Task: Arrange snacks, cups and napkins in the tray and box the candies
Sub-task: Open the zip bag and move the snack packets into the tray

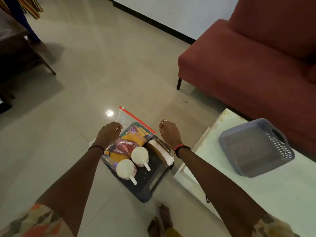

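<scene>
A dark tray [150,182] hangs above the floor in front of me. It carries two white cups [139,153] [124,168], a stack of napkins [162,151] along its right side, and snack packets [130,142] inside a clear zip bag [126,117] with a red strip. My left hand [108,134] is curled at the tray's far left edge, over the bag. At the far right corner, beside the napkins, my right hand [169,132] is curled the same way. The fingers' hold under the rim is hidden.
A white table [256,194] stands to the right with a grey perforated basket [256,147] on it. A red sofa [248,57] is behind it. Dark wooden furniture [17,53] stands far left. My bare feet [162,219] are on the tiled floor below the tray.
</scene>
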Demonstrator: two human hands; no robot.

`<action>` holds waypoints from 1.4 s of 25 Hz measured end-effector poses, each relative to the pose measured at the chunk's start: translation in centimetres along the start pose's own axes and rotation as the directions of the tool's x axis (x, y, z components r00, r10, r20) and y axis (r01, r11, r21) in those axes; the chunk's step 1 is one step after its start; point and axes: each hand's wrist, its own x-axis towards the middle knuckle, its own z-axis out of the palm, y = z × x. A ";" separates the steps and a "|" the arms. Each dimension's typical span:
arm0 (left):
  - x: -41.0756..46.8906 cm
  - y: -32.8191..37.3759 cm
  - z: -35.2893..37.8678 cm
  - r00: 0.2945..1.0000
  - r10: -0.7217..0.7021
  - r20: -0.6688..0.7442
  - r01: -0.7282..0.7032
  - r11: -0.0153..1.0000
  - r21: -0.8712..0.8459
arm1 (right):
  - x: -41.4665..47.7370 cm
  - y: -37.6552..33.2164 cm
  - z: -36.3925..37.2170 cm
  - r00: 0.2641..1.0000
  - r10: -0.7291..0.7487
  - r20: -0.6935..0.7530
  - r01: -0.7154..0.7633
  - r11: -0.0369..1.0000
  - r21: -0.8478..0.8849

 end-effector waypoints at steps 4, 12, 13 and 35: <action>4.7 -5.1 3.3 0.986 -0.124 -0.112 0.118 0.991 -0.061 | 5.1 2.5 5.4 0.991 0.109 0.077 -0.115 0.991 0.073; 12.0 -9.9 9.4 0.960 -0.277 -0.043 0.248 0.911 -0.331 | 12.5 7.0 13.8 0.937 0.130 0.323 -0.167 0.982 0.088; 12.2 -9.9 9.7 0.968 -0.242 -0.067 0.200 0.902 -0.382 | 12.9 7.4 14.3 0.944 0.123 0.308 -0.164 0.980 0.113; 5.2 -4.0 -7.2 0.913 -0.195 -0.358 0.022 0.901 -0.434 | 9.3 -4.5 0.2 0.995 -0.028 0.098 -0.015 0.908 0.418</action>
